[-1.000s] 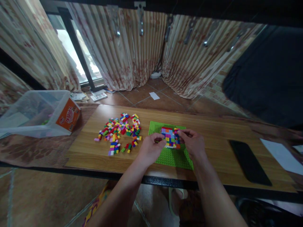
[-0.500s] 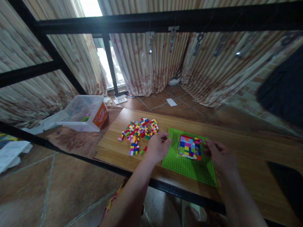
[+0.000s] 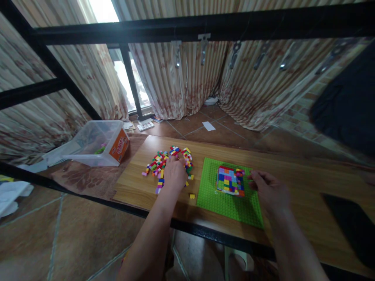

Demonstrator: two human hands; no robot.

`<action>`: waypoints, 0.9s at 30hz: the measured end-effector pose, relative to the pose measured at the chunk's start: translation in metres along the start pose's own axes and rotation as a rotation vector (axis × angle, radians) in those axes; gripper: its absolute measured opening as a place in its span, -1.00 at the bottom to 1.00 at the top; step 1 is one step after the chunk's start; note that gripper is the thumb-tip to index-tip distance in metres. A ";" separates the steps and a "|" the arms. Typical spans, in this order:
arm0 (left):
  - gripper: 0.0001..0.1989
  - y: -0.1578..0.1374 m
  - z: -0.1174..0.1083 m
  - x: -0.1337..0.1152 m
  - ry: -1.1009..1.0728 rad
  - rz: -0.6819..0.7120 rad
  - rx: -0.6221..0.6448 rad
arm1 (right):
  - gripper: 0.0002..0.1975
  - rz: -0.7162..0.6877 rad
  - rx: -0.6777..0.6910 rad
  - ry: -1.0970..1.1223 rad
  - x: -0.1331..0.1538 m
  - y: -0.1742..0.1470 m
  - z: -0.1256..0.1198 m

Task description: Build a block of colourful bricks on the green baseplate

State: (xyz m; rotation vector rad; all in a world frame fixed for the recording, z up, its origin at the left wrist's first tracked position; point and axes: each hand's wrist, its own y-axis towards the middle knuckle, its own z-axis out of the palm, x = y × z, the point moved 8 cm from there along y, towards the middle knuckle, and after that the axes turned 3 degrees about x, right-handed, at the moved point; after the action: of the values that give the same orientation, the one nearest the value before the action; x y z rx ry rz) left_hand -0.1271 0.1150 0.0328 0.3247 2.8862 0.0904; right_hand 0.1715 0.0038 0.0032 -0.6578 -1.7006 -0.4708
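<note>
My left hand [image 3: 175,173] reaches over a pile of loose toy bricks [image 3: 159,158], with its fingers apart and pointing down among them; the fingertips are partly hidden. On a green baseplate [image 3: 208,199] sits a flat block of many-coloured bricks [image 3: 227,180], edged with red, orange and white. Beside its right side, above the plate's edge, is my right hand [image 3: 268,189]. Its thumb and forefinger are pinched together; anything between them is too small to make out. A single yellow brick [image 3: 192,196] lies on the wood left of the baseplate.
A clear plastic box [image 3: 99,158] with an orange label and a few pieces inside stands left of the wooden tabletop [image 3: 131,191]. A dark flat object [image 3: 348,222] lies at the right. A black metal bar [image 3: 187,29] crosses above, with metal clips hanging below it.
My left hand has moved left, from the baseplate's edge to the brick pile. A yellow brick now shows on the wood. My right hand has stayed beside the block. The view has shifted slightly.
</note>
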 end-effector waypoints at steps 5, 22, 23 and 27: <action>-0.80 -0.001 -0.011 -0.005 -0.030 0.001 -0.069 | -0.67 -0.009 -0.050 0.041 0.006 -0.001 -0.006; -0.64 -0.045 0.034 -0.094 -1.749 -0.168 0.637 | -0.75 -0.290 0.512 0.052 0.065 -0.060 0.063; -0.64 -0.045 0.034 -0.094 -1.741 -0.167 0.642 | -0.77 -0.314 0.491 0.021 0.066 -0.060 0.062; -0.65 -0.043 0.035 -0.092 -1.706 -0.159 0.629 | -0.84 -0.351 0.422 -0.035 0.067 -0.057 0.060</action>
State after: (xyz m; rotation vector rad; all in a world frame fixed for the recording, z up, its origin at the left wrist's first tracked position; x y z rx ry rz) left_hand -0.0404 0.0532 0.0158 0.1185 1.1539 -0.7372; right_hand 0.0803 0.0098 0.0567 -0.0609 -1.8807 -0.3271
